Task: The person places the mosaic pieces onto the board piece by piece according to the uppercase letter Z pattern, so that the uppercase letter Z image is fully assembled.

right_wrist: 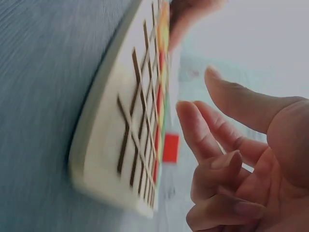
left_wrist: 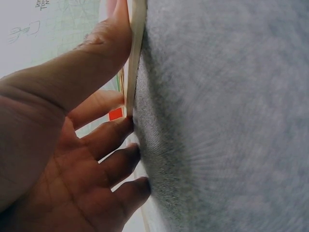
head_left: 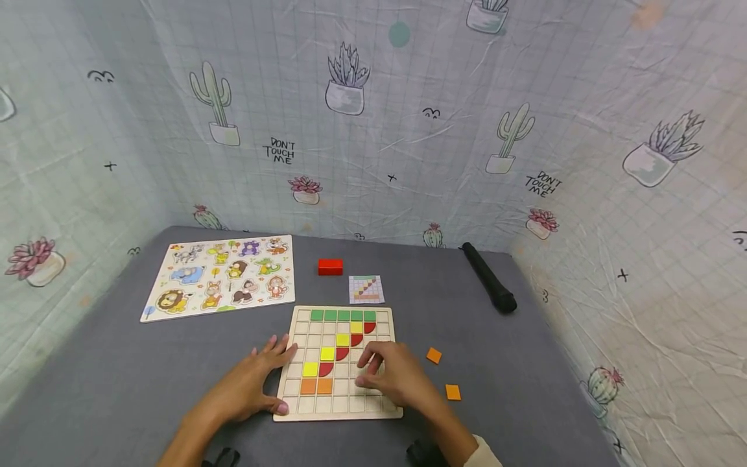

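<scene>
A wooden grid board [head_left: 385, 316] lies on the grey table with coloured pieces in its cells. Along its top runs a row of green squares [head_left: 343, 316]; yellow squares [head_left: 310, 369] and red quarter-round pieces [head_left: 325, 370] step down diagonally to two orange squares [head_left: 316, 386]. My left hand [head_left: 248, 383] is spread at the board's left side, thumb on the near corner and fingertips along the edge. Above the board's right half hovers my right hand [head_left: 399, 376]. Its thumb [right_wrist: 241, 96] and index finger stand apart with nothing between them, the other fingers loosely bent.
Two loose orange squares [head_left: 452, 392] lie right of the board. Behind it are a small pattern card [head_left: 366, 297] and a red block [head_left: 330, 266]. An animal puzzle board [head_left: 198, 305] lies at the back left, a black microphone [head_left: 489, 279] at the back right. Patterned cloth [head_left: 385, 149] surrounds the table.
</scene>
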Available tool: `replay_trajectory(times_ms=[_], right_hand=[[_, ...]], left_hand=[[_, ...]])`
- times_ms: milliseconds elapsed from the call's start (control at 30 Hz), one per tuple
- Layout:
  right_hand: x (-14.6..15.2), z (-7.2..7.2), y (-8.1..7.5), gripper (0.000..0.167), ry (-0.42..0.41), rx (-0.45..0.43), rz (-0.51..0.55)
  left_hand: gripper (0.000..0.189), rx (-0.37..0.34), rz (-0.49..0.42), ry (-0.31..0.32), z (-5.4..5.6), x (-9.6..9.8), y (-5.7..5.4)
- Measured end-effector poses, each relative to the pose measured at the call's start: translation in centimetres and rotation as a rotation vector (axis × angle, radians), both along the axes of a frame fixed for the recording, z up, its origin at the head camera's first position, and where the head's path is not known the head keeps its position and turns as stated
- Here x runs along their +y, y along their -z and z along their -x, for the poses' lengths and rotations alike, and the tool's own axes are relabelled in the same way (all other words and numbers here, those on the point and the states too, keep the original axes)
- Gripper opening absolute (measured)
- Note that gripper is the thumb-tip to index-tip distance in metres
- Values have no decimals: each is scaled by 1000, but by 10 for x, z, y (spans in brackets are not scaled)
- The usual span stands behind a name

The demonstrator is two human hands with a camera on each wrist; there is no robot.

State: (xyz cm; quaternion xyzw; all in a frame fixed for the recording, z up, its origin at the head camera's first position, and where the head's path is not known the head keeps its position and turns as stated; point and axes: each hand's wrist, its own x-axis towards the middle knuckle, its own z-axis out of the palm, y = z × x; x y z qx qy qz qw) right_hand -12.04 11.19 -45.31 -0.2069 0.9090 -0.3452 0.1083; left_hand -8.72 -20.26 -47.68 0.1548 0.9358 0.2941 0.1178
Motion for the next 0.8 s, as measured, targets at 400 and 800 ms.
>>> replay_trajectory(times_ms=[400, 800], right_hand=[[71, -16, 2, 32, 175, 23, -11], [91, -24, 14, 32, 234, 25, -185]], left_hand=[[111, 10, -3, 6, -1, 0, -1], [111, 25, 3, 8, -1, 1, 0]])
